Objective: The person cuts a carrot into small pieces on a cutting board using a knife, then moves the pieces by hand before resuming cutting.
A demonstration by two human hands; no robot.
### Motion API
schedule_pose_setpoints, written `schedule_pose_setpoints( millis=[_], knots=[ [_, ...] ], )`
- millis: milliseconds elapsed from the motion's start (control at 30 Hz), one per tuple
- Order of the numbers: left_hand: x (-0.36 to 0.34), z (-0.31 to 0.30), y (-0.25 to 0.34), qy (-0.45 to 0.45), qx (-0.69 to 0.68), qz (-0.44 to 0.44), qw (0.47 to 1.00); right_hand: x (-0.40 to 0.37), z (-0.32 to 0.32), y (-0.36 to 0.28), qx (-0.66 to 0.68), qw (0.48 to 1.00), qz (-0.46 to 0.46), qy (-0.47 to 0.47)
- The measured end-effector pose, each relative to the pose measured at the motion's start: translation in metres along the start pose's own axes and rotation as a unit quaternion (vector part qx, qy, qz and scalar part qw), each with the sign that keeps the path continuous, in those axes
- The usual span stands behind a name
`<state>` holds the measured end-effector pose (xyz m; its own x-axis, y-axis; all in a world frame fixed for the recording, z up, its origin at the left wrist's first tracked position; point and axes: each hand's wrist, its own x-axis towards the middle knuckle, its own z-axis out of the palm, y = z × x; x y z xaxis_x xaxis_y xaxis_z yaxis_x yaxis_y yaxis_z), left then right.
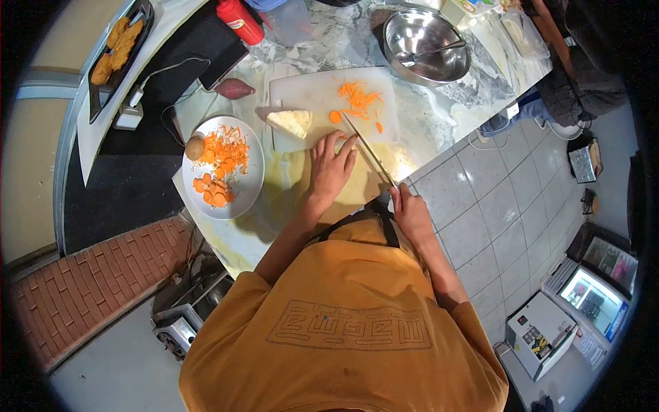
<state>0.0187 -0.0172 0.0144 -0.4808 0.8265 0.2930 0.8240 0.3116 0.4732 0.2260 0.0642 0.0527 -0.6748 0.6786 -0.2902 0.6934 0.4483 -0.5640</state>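
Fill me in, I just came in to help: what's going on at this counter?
A person is cutting carrot on a white board. The right hand holds a knife, its tip by a carrot piece. The left hand lies flat at the board's near edge. Carrot shreds and a pale wedge lie on the board. A plate to the left holds sliced carrot.

Bright, even light — strong fisheye warp, black vignette corners.
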Motion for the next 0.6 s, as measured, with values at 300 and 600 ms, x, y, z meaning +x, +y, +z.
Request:
schedule_pose_setpoints(
  millis=[300,600],
  knots=[
    [0.0,0.001,-0.003,-0.003,0.003,0.001,1.0,0.008,-0.012,0.005,-0.026,0.999,-0.018,-0.009],
    [0.0,0.002,-0.006,0.006,-0.006,0.003,1.0,0.013,-0.018,0.003,-0.02,0.999,-0.029,-0.008]
  ],
)
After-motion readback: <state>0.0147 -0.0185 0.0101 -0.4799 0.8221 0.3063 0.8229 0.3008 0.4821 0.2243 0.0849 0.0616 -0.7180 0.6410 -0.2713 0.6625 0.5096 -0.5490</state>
